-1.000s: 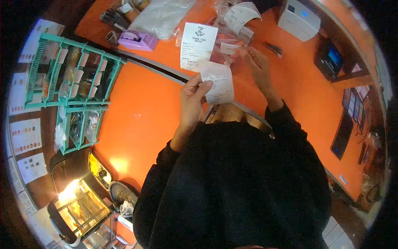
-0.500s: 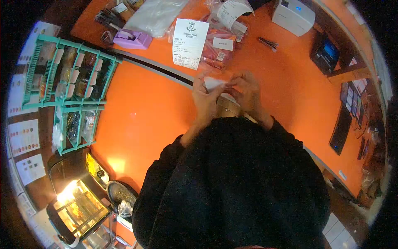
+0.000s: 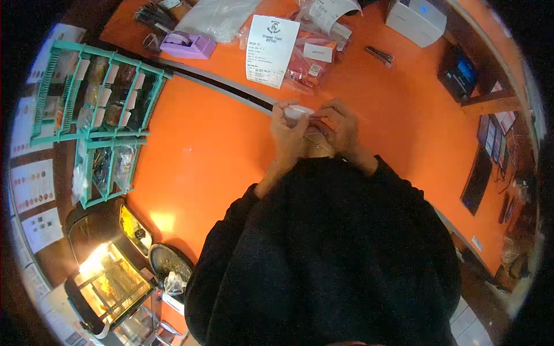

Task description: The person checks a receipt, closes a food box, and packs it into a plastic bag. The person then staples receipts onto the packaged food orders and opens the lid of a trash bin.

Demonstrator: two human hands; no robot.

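Observation:
In front of my chest, my left hand [image 3: 287,131] is closed around a small white piece of paper [image 3: 296,112], with the thumb over its lower side. My right hand [image 3: 341,128] meets it from the other side, fingers pinched at the paper's right end. Below the two hands, close to the black top, a brown paper-like package [image 3: 318,148] shows in part; the sleeves and fingers hide the rest. Just beyond my hands lie a printed receipt [image 3: 271,52] and a clear bag with reddish contents [image 3: 310,60] and a white label on it.
A purple tape dispenser [image 3: 187,44] and clear plastic bags [image 3: 216,20] lie at the back left. A stapler [image 3: 379,56] and a white label printer [image 3: 415,24] are at the back right. Green racks [image 3: 95,104] stand left, above a lit glass warmer [image 3: 112,282].
The white paper looks more folded and narrower between my hands. My right fingers have shifted slightly left and closer together. The whole view has tilted a little.

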